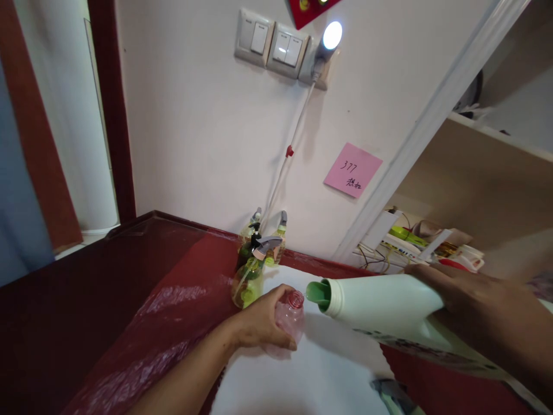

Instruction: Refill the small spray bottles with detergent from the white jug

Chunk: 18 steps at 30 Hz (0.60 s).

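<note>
My left hand (265, 323) is wrapped round a clear pink bottle (290, 317) with an uncapped neck, which stands on the white sheet (332, 369). In my right hand (470, 300) is a large pale green jug (384, 297), tipped on its side with its green spout (318, 292) close to the pink bottle's mouth. A small gap separates the two; I cannot make out any liquid passing between them. Beyond my left hand stands a yellow-green spray bottle (247, 282) with a grey trigger head. Most of the jug's handle is hidden by my right hand.
Further spray bottles (280, 236) and a black-topped pump bottle (245, 253) cluster by the wall. A grey trigger head (395, 392) lies at the lower right. A white cable (287, 153) runs down from a wall socket. Cluttered shelves (415, 242) stand at right.
</note>
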### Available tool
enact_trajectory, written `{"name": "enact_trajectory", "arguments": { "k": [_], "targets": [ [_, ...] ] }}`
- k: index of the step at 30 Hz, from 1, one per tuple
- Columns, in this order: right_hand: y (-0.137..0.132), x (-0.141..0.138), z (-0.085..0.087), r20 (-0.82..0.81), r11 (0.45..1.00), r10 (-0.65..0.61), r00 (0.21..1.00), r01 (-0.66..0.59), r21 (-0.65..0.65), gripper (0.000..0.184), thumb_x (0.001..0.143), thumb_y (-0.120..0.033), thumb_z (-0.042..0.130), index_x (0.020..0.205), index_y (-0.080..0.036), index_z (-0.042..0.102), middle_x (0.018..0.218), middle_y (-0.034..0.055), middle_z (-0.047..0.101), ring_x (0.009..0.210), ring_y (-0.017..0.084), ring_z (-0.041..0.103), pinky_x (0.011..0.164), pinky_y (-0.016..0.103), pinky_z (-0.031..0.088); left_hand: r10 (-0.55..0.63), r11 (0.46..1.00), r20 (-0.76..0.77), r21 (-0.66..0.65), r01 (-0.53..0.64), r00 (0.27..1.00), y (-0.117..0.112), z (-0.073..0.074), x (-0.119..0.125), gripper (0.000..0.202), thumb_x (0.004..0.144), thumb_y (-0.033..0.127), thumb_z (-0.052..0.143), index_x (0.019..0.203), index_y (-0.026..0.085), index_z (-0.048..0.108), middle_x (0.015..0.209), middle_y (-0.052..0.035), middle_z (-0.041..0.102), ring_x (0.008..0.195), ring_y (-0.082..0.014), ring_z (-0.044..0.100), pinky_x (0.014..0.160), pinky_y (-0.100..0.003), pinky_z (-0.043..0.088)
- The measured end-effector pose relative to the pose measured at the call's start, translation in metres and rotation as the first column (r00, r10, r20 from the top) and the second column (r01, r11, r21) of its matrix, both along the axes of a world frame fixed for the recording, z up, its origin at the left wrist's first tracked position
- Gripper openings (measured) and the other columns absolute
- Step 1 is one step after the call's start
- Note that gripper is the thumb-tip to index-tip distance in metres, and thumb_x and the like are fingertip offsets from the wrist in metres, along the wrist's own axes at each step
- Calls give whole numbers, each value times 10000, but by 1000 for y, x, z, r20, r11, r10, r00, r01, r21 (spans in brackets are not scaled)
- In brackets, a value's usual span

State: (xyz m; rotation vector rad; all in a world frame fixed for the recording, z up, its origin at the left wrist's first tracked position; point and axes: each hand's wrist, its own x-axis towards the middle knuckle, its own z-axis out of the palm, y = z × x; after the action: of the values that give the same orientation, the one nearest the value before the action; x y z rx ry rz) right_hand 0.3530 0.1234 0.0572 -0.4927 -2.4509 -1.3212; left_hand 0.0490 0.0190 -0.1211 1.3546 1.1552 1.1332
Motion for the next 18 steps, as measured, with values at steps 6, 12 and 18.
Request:
{"name": "enact_trajectory", "arguments": {
  "k": [6,12,18],
  "targets": [
    [2,3,2,19,1000,11,1000,-10,-24,369,658,-127,423,915,-250,657,714,19,754,473,191,684,380,246,445,-3,1000,-11,-5,3,1000,1,0,0,781,489,193,900,1187,223,552,1027,6,595,756,-133,515,630,-235,441],
    [-1,-1,4,-6,1000,23,1000,-23,-6,357,654,-135,402,882,-237,657,690,39,748,457,207,681,353,261,450,3,1000,-23,-8,-3,1000,-1,3,-1,774,493,181,898,1184,225,553,996,12,588,757,-130,507,624,-225,436],
    [-3,-1,6,4,999,36,999,-36,-17,358,662,-140,404,900,-242,652,697,30,748,465,206,688,349,252,440,-13,1000,-21,-13,12,1000,1,-2,-1,795,504,203,897,1212,234,536,969,20,590,697,-112,502,602,-230,440]
  ]
}}
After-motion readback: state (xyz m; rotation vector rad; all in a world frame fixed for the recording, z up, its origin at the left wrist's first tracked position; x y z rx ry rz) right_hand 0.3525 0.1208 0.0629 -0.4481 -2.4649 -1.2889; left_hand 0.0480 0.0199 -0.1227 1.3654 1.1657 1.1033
